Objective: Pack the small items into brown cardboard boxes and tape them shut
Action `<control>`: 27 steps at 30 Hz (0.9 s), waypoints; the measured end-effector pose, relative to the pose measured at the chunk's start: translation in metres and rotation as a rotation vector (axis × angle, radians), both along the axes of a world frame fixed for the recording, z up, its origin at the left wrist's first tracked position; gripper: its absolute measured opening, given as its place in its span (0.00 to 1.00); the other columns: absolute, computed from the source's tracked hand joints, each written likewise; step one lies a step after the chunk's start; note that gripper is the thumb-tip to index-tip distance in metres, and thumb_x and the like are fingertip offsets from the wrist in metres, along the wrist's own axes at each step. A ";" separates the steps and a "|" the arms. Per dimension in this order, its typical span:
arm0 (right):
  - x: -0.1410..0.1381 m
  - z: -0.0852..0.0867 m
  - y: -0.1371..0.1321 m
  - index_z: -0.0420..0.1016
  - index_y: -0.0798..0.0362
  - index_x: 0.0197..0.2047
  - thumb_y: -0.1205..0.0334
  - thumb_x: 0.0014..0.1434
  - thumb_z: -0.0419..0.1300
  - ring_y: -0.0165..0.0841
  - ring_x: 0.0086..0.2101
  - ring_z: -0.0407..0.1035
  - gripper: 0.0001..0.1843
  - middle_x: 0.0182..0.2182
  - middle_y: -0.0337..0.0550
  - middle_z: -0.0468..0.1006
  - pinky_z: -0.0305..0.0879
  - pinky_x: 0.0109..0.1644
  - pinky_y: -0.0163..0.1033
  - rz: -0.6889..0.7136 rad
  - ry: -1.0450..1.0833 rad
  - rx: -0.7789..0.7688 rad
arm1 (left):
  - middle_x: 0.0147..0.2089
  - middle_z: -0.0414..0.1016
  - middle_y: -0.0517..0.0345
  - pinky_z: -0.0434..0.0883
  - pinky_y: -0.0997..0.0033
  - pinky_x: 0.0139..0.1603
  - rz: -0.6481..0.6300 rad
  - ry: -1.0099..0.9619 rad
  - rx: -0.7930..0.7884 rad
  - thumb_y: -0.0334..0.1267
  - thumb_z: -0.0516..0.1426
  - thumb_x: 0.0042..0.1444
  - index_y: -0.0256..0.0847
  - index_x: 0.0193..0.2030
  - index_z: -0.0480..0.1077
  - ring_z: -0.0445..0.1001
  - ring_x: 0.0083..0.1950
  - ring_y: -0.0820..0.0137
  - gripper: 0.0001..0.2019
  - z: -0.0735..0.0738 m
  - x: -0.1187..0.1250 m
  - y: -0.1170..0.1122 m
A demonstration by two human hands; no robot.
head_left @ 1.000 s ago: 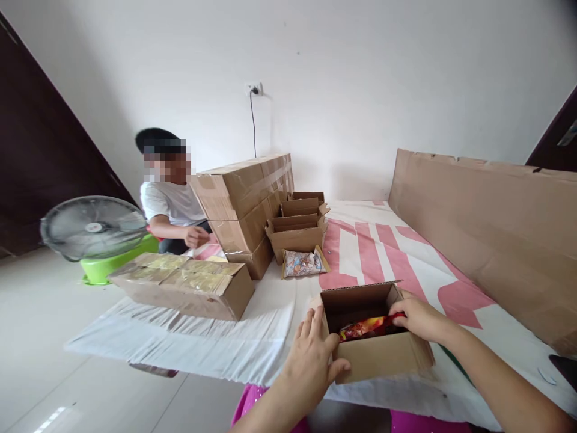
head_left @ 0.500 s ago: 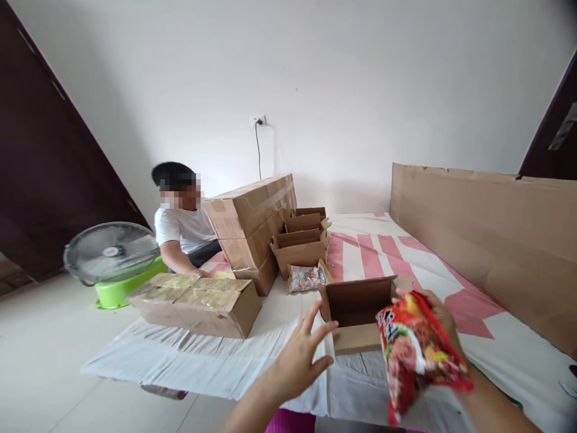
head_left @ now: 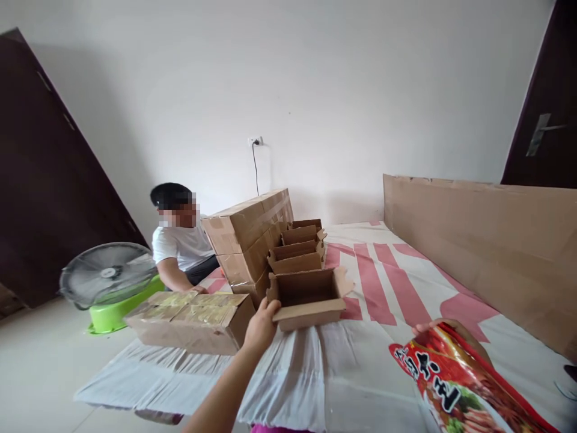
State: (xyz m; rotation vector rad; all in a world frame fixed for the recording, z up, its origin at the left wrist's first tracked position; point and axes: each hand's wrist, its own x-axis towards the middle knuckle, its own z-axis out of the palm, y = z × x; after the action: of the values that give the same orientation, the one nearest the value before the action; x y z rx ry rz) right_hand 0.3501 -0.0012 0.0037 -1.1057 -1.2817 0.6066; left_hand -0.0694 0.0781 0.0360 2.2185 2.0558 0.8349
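Observation:
My left hand (head_left: 262,325) is closed on the near left corner of an open cardboard box (head_left: 311,314), its fingers over the rim. The inside that shows is bare brown board. At the lower right, my right hand (head_left: 466,337) grips a shiny red food packet (head_left: 455,385) by its upper end. Large dark characters and a picture of food are printed on it, and its lower part runs out of view. The packet is held apart from the box, to its right.
Several open boxes (head_left: 297,255) stand in a row behind, beside a stack of taped cartons (head_left: 243,240). A co-worker (head_left: 183,246) sits at the left with a hand at a taped carton (head_left: 193,328). A fan (head_left: 108,273) rests on a green tub (head_left: 108,316). A cardboard panel (head_left: 478,240) stands at right.
My left hand has gone from open in the air to gripping the box, which has shifted left and back. A small patterned packet is now hidden. The red packet has moved right and down.

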 end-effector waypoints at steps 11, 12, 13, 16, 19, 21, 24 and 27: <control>-0.030 -0.056 -0.008 0.74 0.48 0.37 0.42 0.57 0.55 0.41 0.36 0.77 0.18 0.35 0.45 0.82 0.73 0.40 0.40 -0.151 -0.265 -0.171 | 0.56 0.66 0.44 0.69 0.51 0.57 -0.374 -0.300 0.493 0.31 0.51 0.59 0.45 0.58 0.60 0.66 0.61 0.57 0.19 -0.074 0.107 -0.081; -0.031 -0.066 -0.007 0.73 0.48 0.40 0.42 0.56 0.56 0.42 0.38 0.77 0.19 0.37 0.45 0.82 0.73 0.41 0.41 -0.134 -0.227 -0.190 | 0.60 0.65 0.41 0.68 0.48 0.59 -0.407 -0.302 0.342 0.34 0.53 0.58 0.44 0.61 0.57 0.64 0.63 0.54 0.23 -0.089 0.121 -0.086; -0.030 -0.076 -0.007 0.72 0.48 0.46 0.43 0.56 0.57 0.43 0.40 0.77 0.21 0.39 0.46 0.82 0.73 0.43 0.42 -0.112 -0.179 -0.212 | 0.62 0.63 0.39 0.66 0.46 0.60 -0.405 -0.314 0.205 0.37 0.56 0.56 0.42 0.64 0.54 0.62 0.65 0.51 0.29 -0.103 0.132 -0.087; -0.023 -0.114 -0.009 0.64 0.51 0.57 0.42 0.49 0.61 0.47 0.45 0.76 0.36 0.44 0.52 0.80 0.73 0.47 0.48 -0.040 -0.135 -0.273 | 0.58 0.69 0.38 0.69 0.49 0.57 -0.381 -0.615 -0.139 0.43 0.59 0.52 0.39 0.69 0.45 0.70 0.59 0.51 0.40 -0.128 0.148 -0.077; -0.018 -0.148 -0.012 0.71 0.54 0.50 0.44 0.42 0.64 0.52 0.48 0.73 0.34 0.46 0.59 0.79 0.70 0.52 0.53 -0.082 -0.297 -0.246 | 0.49 0.76 0.42 0.71 0.55 0.53 -0.399 -1.090 -0.305 0.51 0.61 0.51 0.39 0.66 0.49 0.76 0.50 0.56 0.41 -0.133 0.153 -0.063; -0.018 -0.155 -0.013 0.74 0.53 0.44 0.44 0.47 0.60 0.50 0.45 0.75 0.25 0.43 0.58 0.80 0.71 0.50 0.51 -0.146 -0.355 -0.200 | 0.48 0.76 0.40 0.71 0.56 0.54 -0.415 -1.258 -0.351 0.55 0.63 0.47 0.37 0.58 0.61 0.75 0.52 0.54 0.36 -0.127 0.157 -0.060; -0.022 -0.127 -0.014 0.72 0.50 0.40 0.46 0.56 0.56 0.43 0.37 0.77 0.17 0.36 0.52 0.81 0.74 0.40 0.44 -0.231 -0.332 -0.092 | 0.48 0.76 0.40 0.71 0.59 0.52 -0.452 -1.285 -0.316 0.56 0.63 0.47 0.37 0.49 0.67 0.75 0.51 0.54 0.29 -0.097 0.164 -0.066; -0.024 -0.057 -0.009 0.69 0.50 0.41 0.50 0.61 0.54 0.37 0.35 0.74 0.12 0.35 0.47 0.78 0.71 0.40 0.39 -0.294 -0.248 0.121 | 0.50 0.76 0.45 0.72 0.61 0.51 -0.552 -1.139 -0.115 0.51 0.60 0.55 0.40 0.56 0.65 0.74 0.51 0.58 0.26 -0.035 0.165 -0.069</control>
State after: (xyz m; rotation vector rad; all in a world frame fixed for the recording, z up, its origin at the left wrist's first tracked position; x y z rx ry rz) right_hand 0.3264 -0.0105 -0.0530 -1.2660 -1.3137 0.1729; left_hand 0.0960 0.0090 0.0006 1.4705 0.8833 1.3673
